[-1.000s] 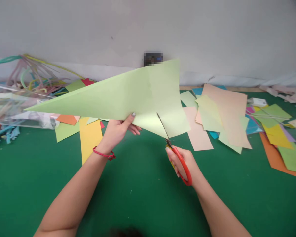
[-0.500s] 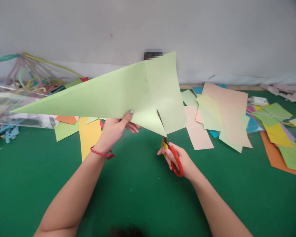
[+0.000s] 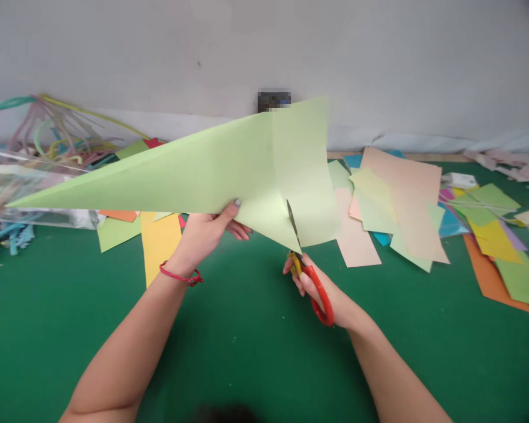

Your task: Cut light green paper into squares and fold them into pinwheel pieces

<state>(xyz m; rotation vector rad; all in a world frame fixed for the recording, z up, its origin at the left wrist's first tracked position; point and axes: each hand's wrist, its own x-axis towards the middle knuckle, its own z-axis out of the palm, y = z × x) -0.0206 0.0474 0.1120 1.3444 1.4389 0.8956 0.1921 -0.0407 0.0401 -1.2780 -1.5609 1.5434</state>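
A large light-green sheet of paper (image 3: 229,158), folded to a long point at the left, is held up above the table. My left hand (image 3: 207,232) pinches its lower edge, thumb in front and fingers behind. A red cord bracelet circles that wrist. My right hand (image 3: 321,291) grips scissors (image 3: 321,294) with red and yellow handles. One dark blade lies in front of the paper near its lower right corner; the other blade is hidden behind the sheet. A cut runs up from the lower edge, and the flap to its right bends away.
Pink, green and blue paper pieces (image 3: 405,200) lie at the back right, with more coloured sheets (image 3: 494,235) further right. A clear plastic bag (image 3: 77,218) and coloured strips fill the left. A yellow sheet (image 3: 161,247) lies beside my left arm. A pale wall (image 3: 379,70) stands behind the green table (image 3: 247,352).
The scissors and my right hand have shifted slightly down and right. The paper's right part has swung right and a little lower. My left hand keeps its pinch.
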